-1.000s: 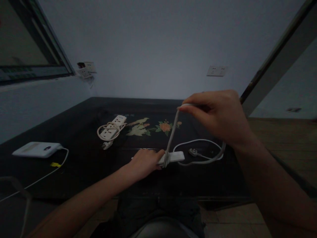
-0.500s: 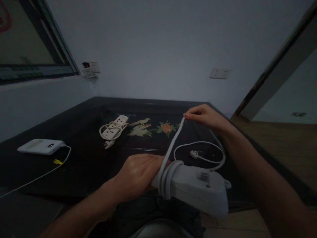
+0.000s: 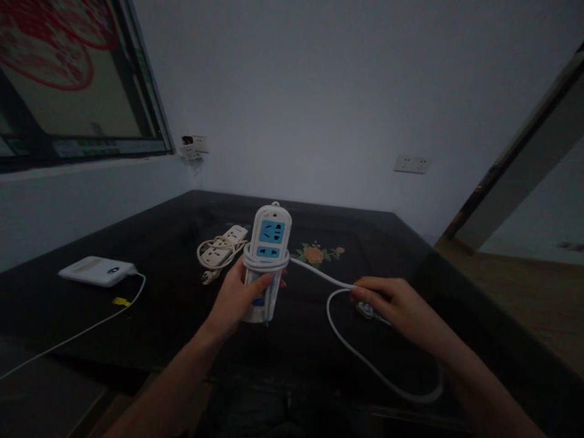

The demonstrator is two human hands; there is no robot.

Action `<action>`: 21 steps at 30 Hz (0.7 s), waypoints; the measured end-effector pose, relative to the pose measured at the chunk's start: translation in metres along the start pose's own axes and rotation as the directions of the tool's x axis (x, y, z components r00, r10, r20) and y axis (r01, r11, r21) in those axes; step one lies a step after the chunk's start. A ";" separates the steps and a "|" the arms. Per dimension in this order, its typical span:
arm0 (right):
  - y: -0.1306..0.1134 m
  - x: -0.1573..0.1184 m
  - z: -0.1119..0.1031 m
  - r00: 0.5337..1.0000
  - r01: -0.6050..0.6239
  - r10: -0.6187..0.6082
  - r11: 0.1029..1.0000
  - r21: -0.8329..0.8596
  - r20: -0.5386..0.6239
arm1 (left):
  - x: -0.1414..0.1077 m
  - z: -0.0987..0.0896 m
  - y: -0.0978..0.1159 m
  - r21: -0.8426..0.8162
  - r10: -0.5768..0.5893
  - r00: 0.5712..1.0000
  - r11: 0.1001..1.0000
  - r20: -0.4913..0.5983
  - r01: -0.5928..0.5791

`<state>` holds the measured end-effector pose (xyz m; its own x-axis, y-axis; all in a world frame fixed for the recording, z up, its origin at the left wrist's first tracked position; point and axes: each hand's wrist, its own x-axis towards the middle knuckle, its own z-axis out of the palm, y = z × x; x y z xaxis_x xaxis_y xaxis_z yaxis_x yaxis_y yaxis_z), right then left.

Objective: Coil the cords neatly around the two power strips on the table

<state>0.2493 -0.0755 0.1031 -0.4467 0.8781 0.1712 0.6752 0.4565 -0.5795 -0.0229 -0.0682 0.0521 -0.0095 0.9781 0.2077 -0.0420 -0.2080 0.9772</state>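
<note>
My left hand (image 3: 241, 292) is closed around the lower part of a white power strip (image 3: 275, 216) with blue socket faces. The strip is held upright, its socket side towards me. Several turns of its white cord (image 3: 319, 275) are wrapped about its middle. My right hand (image 3: 387, 298) pinches the cord to the right of the strip, and the stretch between the hands is nearly straight. Below the right hand the cord's loose length loops over the table. The plug (image 3: 365, 309) lies there, partly hidden behind my right fingers.
The black table (image 3: 182, 322) has a painted flower. On it lie a second power strip (image 3: 235, 233) with its cord bundled round it, and a white power bank (image 3: 93, 271) with a cable and yellow tag (image 3: 121, 302). Wall sockets (image 3: 412, 164) are behind.
The strip has turned from lying sideways, underside showing, to upright with its sockets facing me. My right hand has come down from above, still pinching the cord. The view has shifted slightly.
</note>
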 end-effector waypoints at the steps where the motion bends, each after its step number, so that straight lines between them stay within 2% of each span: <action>1: -0.006 -0.006 0.002 1.000 0.000 -0.001 0.999 -0.044 -0.017 | 0.004 0.000 -0.002 -0.040 -0.018 1.000 0.999 -0.011 0.018; 3: -0.017 -0.014 0.006 0.998 0.026 -0.035 0.988 -0.154 -0.055 | 0.011 0.000 -0.005 -0.091 -0.055 0.998 0.994 -0.016 0.053; 7: -0.026 -0.021 0.017 0.974 0.139 -0.195 0.916 -0.377 -0.114 | 0.021 0.000 -0.012 -0.135 -0.102 0.995 0.985 0.022 0.104; 11: -0.029 -0.024 0.024 0.916 0.216 -0.352 0.839 -0.500 -0.195 | 0.025 -0.002 -0.015 -0.158 -0.170 0.984 0.972 0.051 0.176; 14: -0.027 -0.024 0.025 0.874 0.194 -0.404 0.799 -0.569 -0.270 | 0.027 -0.002 -0.018 -0.131 -0.228 0.969 0.962 0.095 0.239; 17: -0.023 -0.022 0.024 0.869 0.157 -0.397 0.787 -0.596 -0.295 | 0.025 -0.003 -0.022 -0.141 -0.318 0.929 0.928 0.188 0.346; 19: -0.020 -0.019 0.023 0.878 0.147 -0.381 0.791 -0.594 -0.290 | 0.022 -0.004 -0.024 -0.183 -0.374 0.882 0.882 0.287 0.434; 21: -0.017 -0.017 0.020 0.890 0.125 -0.352 0.799 -0.589 -0.290 | 0.019 -0.005 -0.024 -0.223 -0.383 0.841 0.845 0.381 0.486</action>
<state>0.2336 -0.1011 0.0946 -0.4654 0.6621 0.5874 0.8291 0.5584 0.0276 -0.0270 -0.0446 0.0320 0.3888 0.9029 -0.1832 -0.2626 0.2992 0.9173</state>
